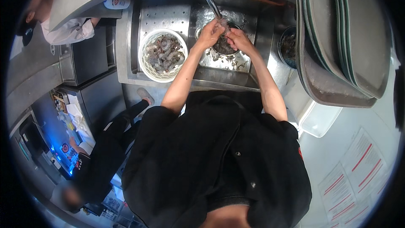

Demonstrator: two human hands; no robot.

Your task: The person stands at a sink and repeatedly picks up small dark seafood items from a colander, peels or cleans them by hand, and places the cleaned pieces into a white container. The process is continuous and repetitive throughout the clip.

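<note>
My left hand (210, 34) pinches a pale grey raw shrimp (224, 24) just below the end of the steel faucet (212, 3). The curled fingers of my right hand (239, 40) are on the same shrimp from the right. Under both hands sits a round container (225, 54) holding dark water and bits, partly hidden by the hands. Shell scraps (235, 63) lie scattered over the metal sink (207, 68). To the left, a white plastic colander (142, 65) holds a heap of raw shrimp (165, 52) on the perforated steel drainboard (166, 14).
A dark round bucket (287, 47) stands right of the sink, beside stacked brown trays (332, 79). Below them is a white plastic bin (319, 118). One co-worker in black (101, 152) stands at left behind; another in white (65, 31) is at upper left. A white bottle (117, 2) stands upper left.
</note>
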